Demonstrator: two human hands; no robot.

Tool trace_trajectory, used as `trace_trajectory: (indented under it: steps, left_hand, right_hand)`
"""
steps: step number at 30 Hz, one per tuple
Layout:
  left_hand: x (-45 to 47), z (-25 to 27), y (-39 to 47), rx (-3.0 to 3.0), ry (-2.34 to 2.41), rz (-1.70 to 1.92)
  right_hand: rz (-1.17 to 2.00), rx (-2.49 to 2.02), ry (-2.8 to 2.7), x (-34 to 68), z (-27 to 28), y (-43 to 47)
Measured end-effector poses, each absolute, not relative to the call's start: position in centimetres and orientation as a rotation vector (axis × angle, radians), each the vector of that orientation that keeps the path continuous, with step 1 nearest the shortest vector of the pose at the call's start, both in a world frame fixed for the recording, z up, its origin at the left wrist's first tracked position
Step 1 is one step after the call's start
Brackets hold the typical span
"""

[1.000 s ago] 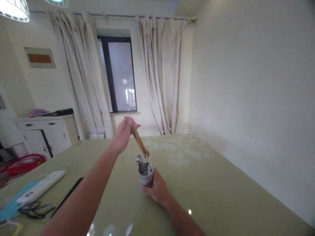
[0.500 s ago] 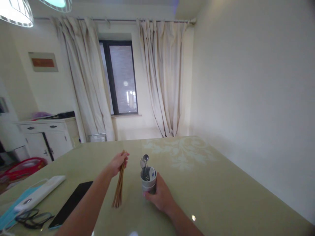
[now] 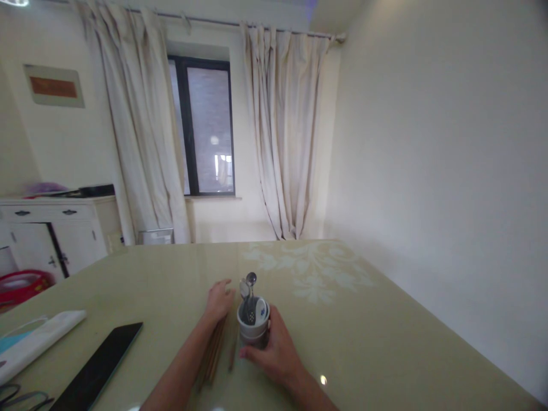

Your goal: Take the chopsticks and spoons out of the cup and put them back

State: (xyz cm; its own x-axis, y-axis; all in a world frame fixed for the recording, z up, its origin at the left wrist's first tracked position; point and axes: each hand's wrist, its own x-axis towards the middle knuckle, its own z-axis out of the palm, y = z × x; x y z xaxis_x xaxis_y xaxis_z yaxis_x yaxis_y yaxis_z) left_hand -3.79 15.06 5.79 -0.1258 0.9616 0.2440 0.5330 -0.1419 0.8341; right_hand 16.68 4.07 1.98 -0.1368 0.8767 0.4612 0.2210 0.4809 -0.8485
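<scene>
My right hand [image 3: 278, 348] is wrapped around the side of a small grey cup [image 3: 252, 337] low over the table. Inside the cup stand metal spoons [image 3: 251, 278], one with a holed bowl, and white ceramic spoons [image 3: 261, 310]. To the left of the cup, my left hand [image 3: 220, 299] is palm down with its fingers stretched out and apart. Brown wooden chopsticks [image 3: 216, 354] lie below that hand, blurred and partly hidden by the wrist and forearm. One chopstick [image 3: 232, 354] is separate from the others, between the bundle and the cup.
On the left of the green table [image 3: 385, 342] are a black flat slab [image 3: 100, 365], a white elongated device [image 3: 43, 345], a blue item [image 3: 15, 341] and eyeglasses [image 3: 25, 399]. A wall [image 3: 449, 200] borders the right side. Behind stand curtains [image 3: 282, 137] and a white cabinet [image 3: 77, 228].
My left hand has lowered and its fingers have spread from the chopsticks, which have come down and splayed apart. The cup stays in my right hand. The view has turned slightly right.
</scene>
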Motion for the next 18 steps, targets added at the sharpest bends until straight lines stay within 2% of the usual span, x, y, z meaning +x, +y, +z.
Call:
trace_trajectory:
  steps: [4,9,15,18]
  left_hand:
    - [-3.9,9.0,15.0,1.627,1.542,1.252]
    - [-3.9,14.4,12.1,1.789,1.253,0.963]
    - [-4.0,16.0,10.1,1.866,1.003,0.766]
    - [-4.1,15.7,10.2,1.831,0.887,0.702]
  right_hand:
    - [0.749,-1.020,-1.568,17.2,1.5,4.2]
    - [0.628,-0.947,-1.517,17.9,2.5,3.7]
    - [0.367,-0.997,-1.352,17.2,9.6,5.3]
    - [0.465,-1.039,-1.602,16.4,12.9,7.4]
